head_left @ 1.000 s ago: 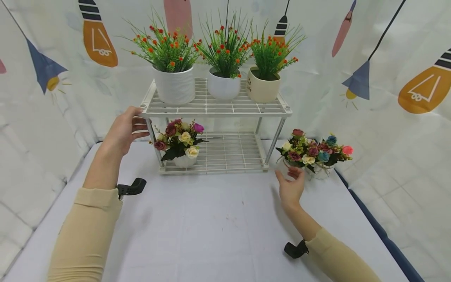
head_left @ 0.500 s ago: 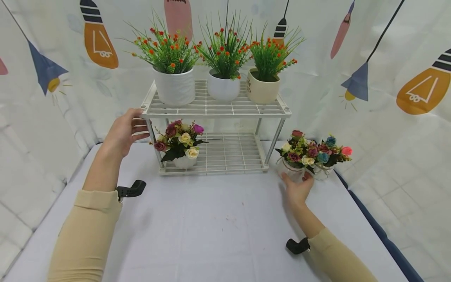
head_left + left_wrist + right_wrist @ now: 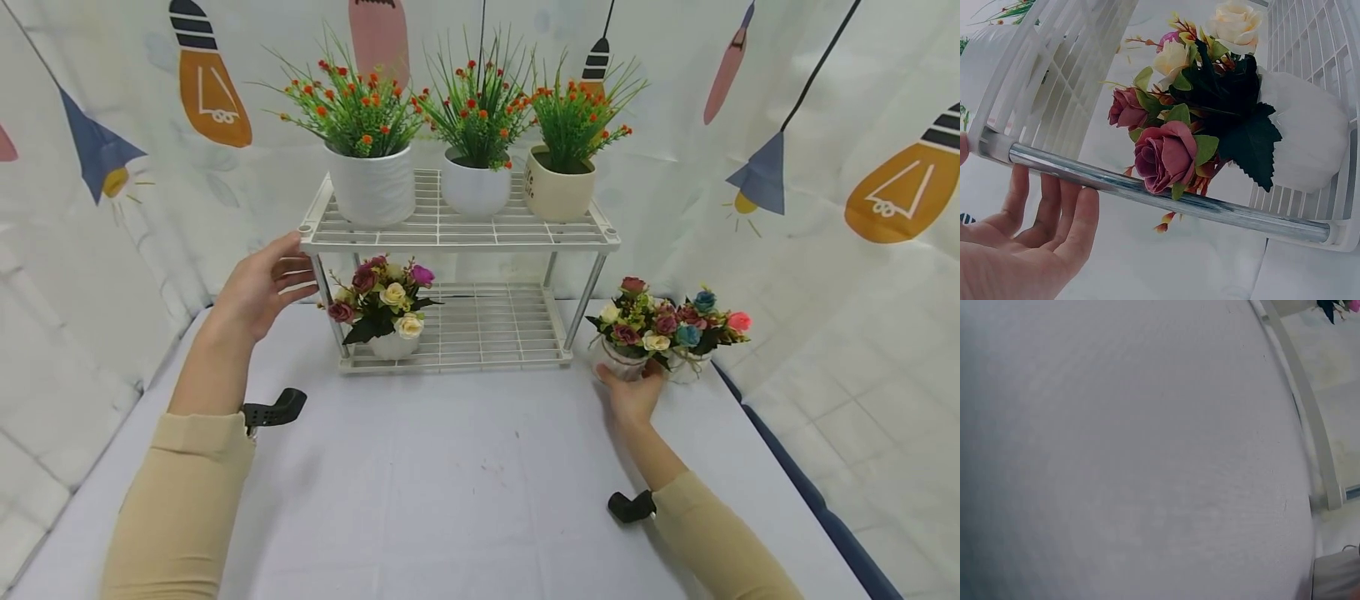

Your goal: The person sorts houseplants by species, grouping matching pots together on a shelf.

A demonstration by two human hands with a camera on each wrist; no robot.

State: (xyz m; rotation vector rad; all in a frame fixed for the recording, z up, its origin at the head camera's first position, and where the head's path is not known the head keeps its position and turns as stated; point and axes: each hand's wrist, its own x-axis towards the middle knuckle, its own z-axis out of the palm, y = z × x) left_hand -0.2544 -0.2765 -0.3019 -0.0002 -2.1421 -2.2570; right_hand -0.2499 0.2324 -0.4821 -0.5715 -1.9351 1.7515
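My left hand (image 3: 255, 287) holds the upper left corner of a white two-tier wire rack (image 3: 450, 247). In the left wrist view its fingers (image 3: 1079, 219) reach the metal post (image 3: 1172, 199), with the thumb at the corner. My right hand (image 3: 633, 398) grips the lower part of a white flower pot (image 3: 618, 362) of artificial roses, right of the rack; part of that pot (image 3: 1335, 575) shows at the corner of the right wrist view. A second pot of roses (image 3: 686, 365) stands close against it, partly behind the flowers.
Three pots with orange-flowered grass, one ribbed white (image 3: 372, 187), one smooth white (image 3: 476, 185) and one cream (image 3: 558, 187), stand on the top tier. Another white pot of roses (image 3: 393, 344) sits at the lower tier's left end. White cloth covers the table (image 3: 435, 475).
My right hand has moved forward and slightly right to the nearer rose pot, and its fingers have closed on it. The left hand stays at the rack corner.
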